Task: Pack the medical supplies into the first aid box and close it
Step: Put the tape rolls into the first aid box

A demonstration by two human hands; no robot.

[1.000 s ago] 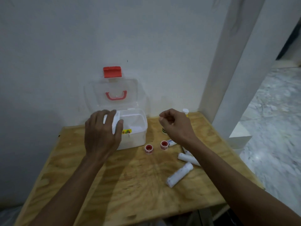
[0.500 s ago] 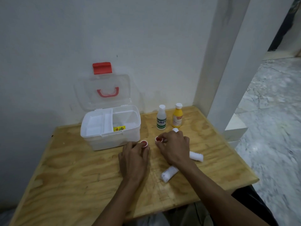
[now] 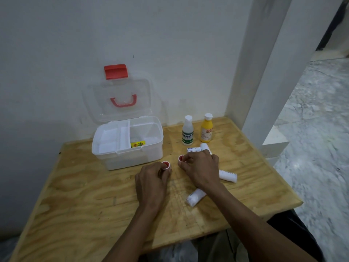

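plywood table [image 3: 79,201] is seen against a white wall, and everything is placed on it. the first aid box [image 3: 132,157] is standing at the back left with its clear lid [image 3: 120,91] opened upright against the wall; a red latch [image 3: 116,71] is seen on top of the lid. a small yellow packet [image 3: 137,144] is lying inside the box. a clear bottle [image 3: 188,131] and a yellow bottle [image 3: 206,129] are placed upright to the right of the box. three bandage rolls [image 3: 195,199] are lying near the right hand [image 3: 200,171]. one small red tape roll [image 3: 166,165] is gripped by the fingers of the left hand [image 3: 151,184], and another red roll [image 3: 181,158] is pinched by the right hand, both on the table in front of the box.
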